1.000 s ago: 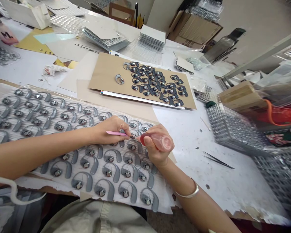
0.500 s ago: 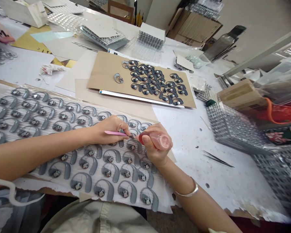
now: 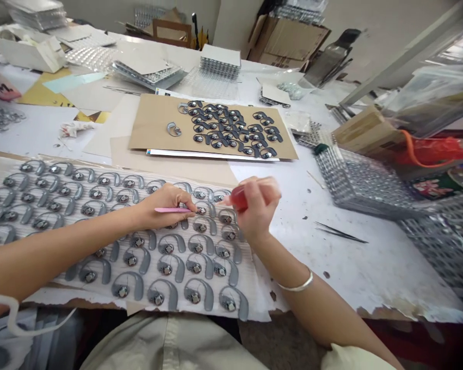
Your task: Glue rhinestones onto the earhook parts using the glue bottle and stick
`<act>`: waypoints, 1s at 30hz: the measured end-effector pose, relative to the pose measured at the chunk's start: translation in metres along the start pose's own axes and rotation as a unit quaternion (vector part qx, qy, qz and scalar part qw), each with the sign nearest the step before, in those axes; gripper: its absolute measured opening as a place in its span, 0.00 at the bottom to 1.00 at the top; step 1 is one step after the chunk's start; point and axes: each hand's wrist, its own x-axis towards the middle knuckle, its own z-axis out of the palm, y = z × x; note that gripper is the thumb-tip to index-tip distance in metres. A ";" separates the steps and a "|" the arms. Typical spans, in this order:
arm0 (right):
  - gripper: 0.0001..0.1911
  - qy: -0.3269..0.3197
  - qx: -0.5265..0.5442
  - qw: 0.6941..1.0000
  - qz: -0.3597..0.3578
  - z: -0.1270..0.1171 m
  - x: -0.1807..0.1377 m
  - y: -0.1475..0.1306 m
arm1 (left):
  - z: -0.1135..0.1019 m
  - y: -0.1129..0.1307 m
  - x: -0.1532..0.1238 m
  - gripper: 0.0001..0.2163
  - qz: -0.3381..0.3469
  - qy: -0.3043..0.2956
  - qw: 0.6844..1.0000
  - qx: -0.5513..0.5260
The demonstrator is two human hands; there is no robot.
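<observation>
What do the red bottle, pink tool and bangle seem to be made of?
Red bottle: probably translucent plastic, from its reddish see-through look, though blurred. Pink tool: coated metal or plastic, unclear; its colour is even. Bangle: likely polished metal, given its silvery shine.

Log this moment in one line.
left hand: holding pink tool near gray hook-shaped part | right hand: holding red bottle | black tweezers: on table

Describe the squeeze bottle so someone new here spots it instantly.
On the white table, find the ribbed white sheet bearing grey hooked pieces. Near its far right corner, the right hand grips the squeeze bottle tipped sideways, nozzle toward the left hand. Unlike the slim pink tool in that hand, it is thick and red.
</observation>
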 end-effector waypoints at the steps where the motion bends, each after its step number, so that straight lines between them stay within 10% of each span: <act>1: 0.20 0.033 0.044 0.998 0.039 -0.003 0.007 0.000 | 0.000 0.001 -0.001 0.03 -0.003 0.001 1.000 0.006; 12: 0.30 0.032 0.295 0.912 0.282 -0.028 0.046 0.024 | -0.015 0.026 -0.008 0.06 0.041 0.069 0.991 0.102; 19: 0.28 0.043 0.246 0.937 0.243 -0.023 0.042 0.015 | 0.002 0.015 -0.011 0.04 0.197 0.046 0.969 0.144; 30: 0.21 0.067 0.109 0.986 0.105 -0.005 0.030 0.009 | -0.003 -0.015 0.013 0.06 0.162 0.060 0.960 0.221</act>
